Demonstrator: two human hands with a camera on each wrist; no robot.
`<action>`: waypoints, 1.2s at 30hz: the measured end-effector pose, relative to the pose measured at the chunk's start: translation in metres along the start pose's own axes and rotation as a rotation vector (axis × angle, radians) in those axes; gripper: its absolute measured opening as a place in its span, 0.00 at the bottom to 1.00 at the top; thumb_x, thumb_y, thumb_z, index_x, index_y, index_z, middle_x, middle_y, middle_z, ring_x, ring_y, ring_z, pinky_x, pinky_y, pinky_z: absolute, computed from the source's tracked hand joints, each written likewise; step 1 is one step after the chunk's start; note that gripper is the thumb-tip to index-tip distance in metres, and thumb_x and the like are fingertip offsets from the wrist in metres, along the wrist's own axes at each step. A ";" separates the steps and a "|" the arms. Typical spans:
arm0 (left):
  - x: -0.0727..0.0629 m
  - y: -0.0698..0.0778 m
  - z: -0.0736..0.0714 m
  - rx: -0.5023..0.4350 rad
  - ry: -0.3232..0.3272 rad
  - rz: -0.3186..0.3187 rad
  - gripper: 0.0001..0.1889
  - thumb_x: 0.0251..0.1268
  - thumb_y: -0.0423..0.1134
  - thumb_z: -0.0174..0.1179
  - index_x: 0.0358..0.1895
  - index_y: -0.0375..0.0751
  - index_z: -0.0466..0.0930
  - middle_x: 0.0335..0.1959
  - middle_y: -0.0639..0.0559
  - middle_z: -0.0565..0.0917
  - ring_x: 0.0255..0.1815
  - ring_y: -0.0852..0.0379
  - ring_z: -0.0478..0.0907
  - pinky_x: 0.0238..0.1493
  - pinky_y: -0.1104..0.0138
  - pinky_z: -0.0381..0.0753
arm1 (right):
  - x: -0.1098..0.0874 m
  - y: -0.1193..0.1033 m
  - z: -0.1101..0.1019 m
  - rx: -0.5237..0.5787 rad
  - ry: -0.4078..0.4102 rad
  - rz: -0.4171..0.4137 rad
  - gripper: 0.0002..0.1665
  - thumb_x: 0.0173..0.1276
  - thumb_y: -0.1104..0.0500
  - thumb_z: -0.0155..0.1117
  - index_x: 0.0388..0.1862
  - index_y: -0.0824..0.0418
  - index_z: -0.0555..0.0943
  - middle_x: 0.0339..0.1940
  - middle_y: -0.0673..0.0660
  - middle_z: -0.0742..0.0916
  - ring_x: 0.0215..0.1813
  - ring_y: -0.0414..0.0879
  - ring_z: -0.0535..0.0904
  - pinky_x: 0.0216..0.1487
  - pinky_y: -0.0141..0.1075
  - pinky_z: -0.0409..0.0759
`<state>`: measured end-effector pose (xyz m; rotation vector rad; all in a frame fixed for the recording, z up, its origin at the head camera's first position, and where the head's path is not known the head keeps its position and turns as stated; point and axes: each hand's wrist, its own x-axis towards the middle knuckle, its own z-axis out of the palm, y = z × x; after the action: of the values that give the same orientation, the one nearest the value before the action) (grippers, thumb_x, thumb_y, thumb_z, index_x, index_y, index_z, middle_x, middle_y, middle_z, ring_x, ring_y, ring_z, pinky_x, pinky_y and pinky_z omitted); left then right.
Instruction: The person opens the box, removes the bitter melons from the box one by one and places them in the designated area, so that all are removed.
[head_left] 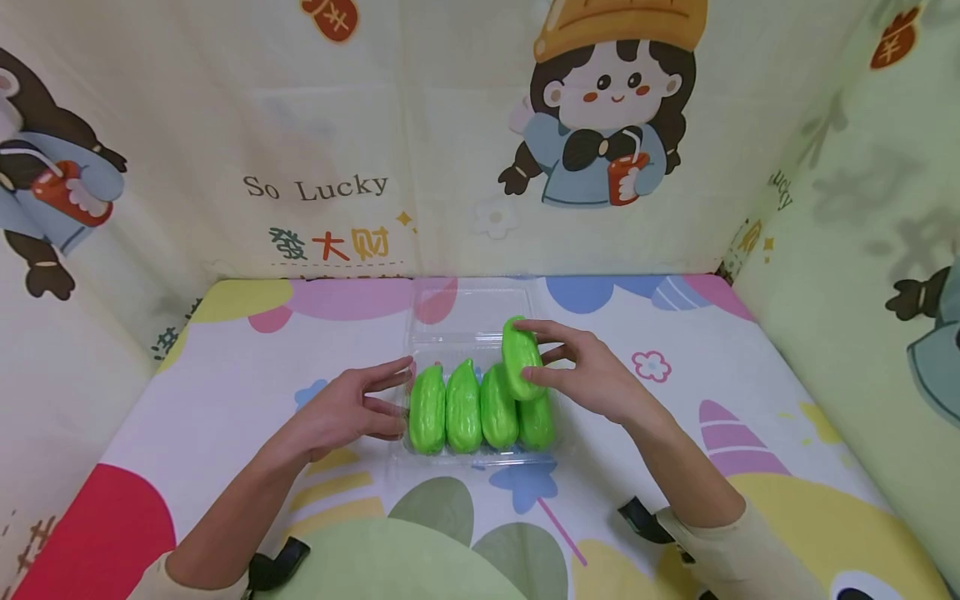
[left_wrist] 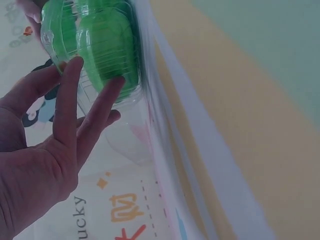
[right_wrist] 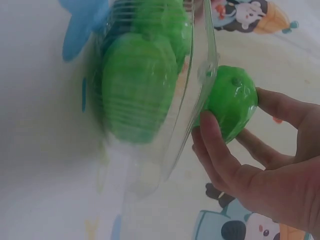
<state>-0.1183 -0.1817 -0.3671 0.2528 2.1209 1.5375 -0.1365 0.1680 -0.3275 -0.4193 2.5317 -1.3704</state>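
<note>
Four green gourds (head_left: 428, 412) are lying side by side in a clear plastic container (head_left: 461, 340), their tips pointing to the far side, in the head view. The container is resting on the patterned table (head_left: 232, 375), and its clear lid (head_left: 480, 304) is lying open on the far side. Your right hand (head_left: 588, 375) is holding a fifth gourd (head_left: 519, 358) above the right end of the row, the fingers pinching it from its right side. Your left hand (head_left: 352, 408) is reaching to the left side of the container, with its fingers extended and spread. A printed cloth (head_left: 450, 108) is hanging behind the table, and black fittings (head_left: 279, 565) are showing near your sleeves (head_left: 750, 550).

In the left wrist view, your left fingers are touching the container's clear left wall, fairly straight and gripping nothing. Green gourds are showing through the plastic just behind the fingertips.

In the right wrist view, your right fingers and thumb are closing around the fifth gourd, its rounded end facing the camera. You are holding it above the container's rim, while other gourds are sitting lower inside, blurred by the ribbed wall. Whether the held gourd is touching those below, you are not getting a clear enough view to tell.
</note>
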 end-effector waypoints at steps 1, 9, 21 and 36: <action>0.000 0.000 0.000 -0.001 0.000 0.002 0.47 0.63 0.28 0.69 0.84 0.44 0.55 0.81 0.36 0.64 0.56 0.47 0.88 0.47 0.61 0.88 | 0.000 0.001 -0.003 0.002 0.005 0.007 0.35 0.69 0.53 0.73 0.74 0.37 0.76 0.70 0.53 0.81 0.63 0.52 0.83 0.60 0.51 0.80; 0.000 -0.001 0.000 0.001 -0.005 0.000 0.47 0.64 0.29 0.69 0.84 0.44 0.56 0.81 0.37 0.64 0.55 0.48 0.88 0.47 0.62 0.88 | -0.002 0.011 -0.016 0.035 0.017 0.042 0.34 0.71 0.52 0.71 0.75 0.39 0.75 0.71 0.56 0.79 0.66 0.55 0.81 0.60 0.50 0.81; 0.000 -0.001 -0.001 0.018 0.001 0.009 0.47 0.63 0.29 0.70 0.84 0.46 0.56 0.81 0.37 0.65 0.55 0.48 0.88 0.45 0.63 0.86 | -0.001 0.016 -0.034 0.028 0.066 0.055 0.35 0.72 0.54 0.70 0.77 0.43 0.73 0.73 0.60 0.77 0.66 0.59 0.79 0.58 0.52 0.80; 0.000 -0.002 -0.001 0.017 0.004 0.010 0.47 0.63 0.30 0.71 0.84 0.47 0.58 0.81 0.38 0.65 0.57 0.47 0.88 0.48 0.62 0.87 | 0.008 0.039 -0.051 0.030 0.084 0.121 0.36 0.73 0.57 0.67 0.79 0.45 0.71 0.77 0.63 0.73 0.68 0.61 0.79 0.65 0.54 0.79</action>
<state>-0.1185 -0.1833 -0.3687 0.2674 2.1394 1.5278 -0.1661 0.2251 -0.3335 -0.2036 2.5528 -1.4060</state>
